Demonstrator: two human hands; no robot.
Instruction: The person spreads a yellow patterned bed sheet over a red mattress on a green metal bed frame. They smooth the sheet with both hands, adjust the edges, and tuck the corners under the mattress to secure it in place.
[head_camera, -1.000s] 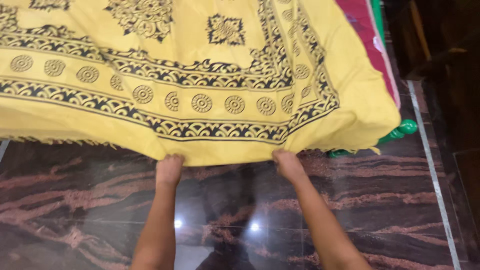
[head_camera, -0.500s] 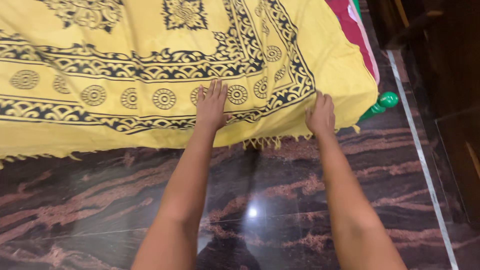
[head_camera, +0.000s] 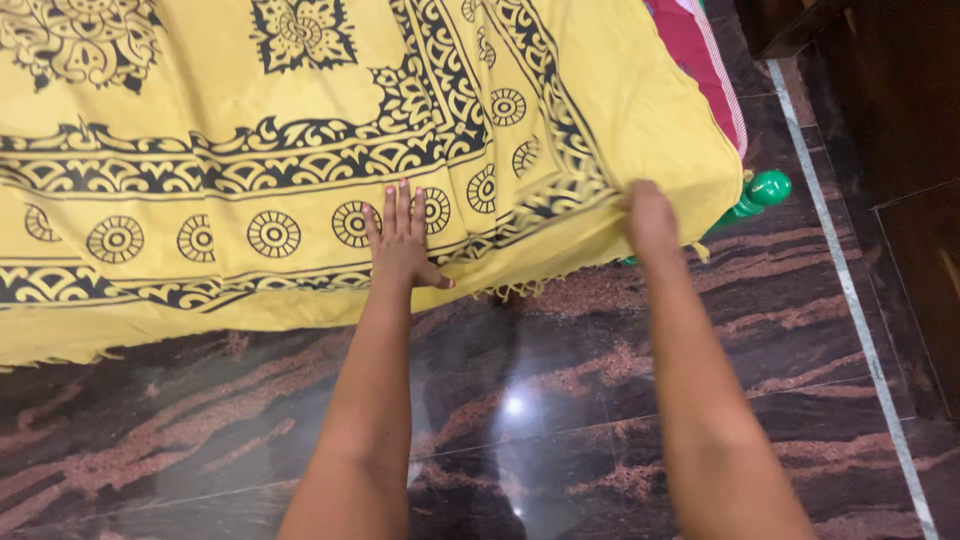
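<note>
A yellow bedsheet with black ornamental borders fills the upper left and centre of the frame, draped over a bed, its fringed edge hanging just above the dark marbled floor. It looks largely spread, though folds gather near the corner at upper right, where a red layer and a green bed leg show, so smoothing there seems left. The left hand lies flat on the sheet, fingers together and extended. The right hand pinches the sheet's edge near the corner.
</note>
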